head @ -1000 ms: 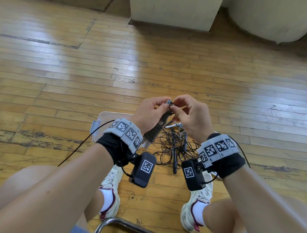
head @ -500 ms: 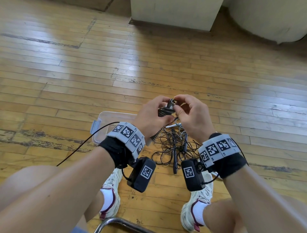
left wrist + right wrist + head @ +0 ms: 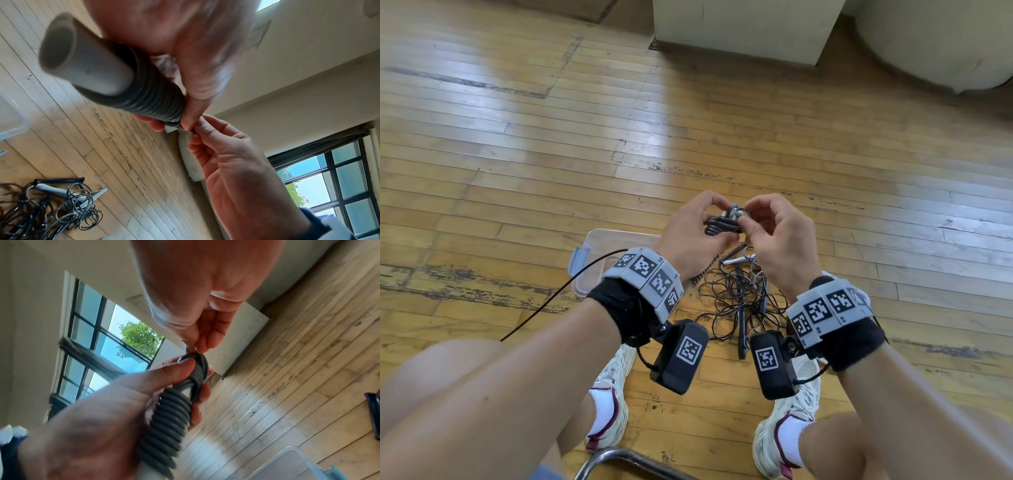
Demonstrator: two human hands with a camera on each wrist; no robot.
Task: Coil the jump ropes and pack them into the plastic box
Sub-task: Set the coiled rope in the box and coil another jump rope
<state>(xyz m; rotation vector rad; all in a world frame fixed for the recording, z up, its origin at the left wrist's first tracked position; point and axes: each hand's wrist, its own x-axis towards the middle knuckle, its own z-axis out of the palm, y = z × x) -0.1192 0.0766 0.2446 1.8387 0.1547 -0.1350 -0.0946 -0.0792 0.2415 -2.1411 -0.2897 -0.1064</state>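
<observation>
Since a second ago my left hand has tilted the wound jump rope up; it grips the handle and coils while my right hand pinches the loose end just above the left fingertips, so I judge this rope nearly tied off. One plastic box sits below my left wrist; the tangled ropes beneath my fingers can't be counted.

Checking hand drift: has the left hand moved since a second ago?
No, hardly: the left hand holds the rope-wrapped handle above the plastic box as before.
</observation>
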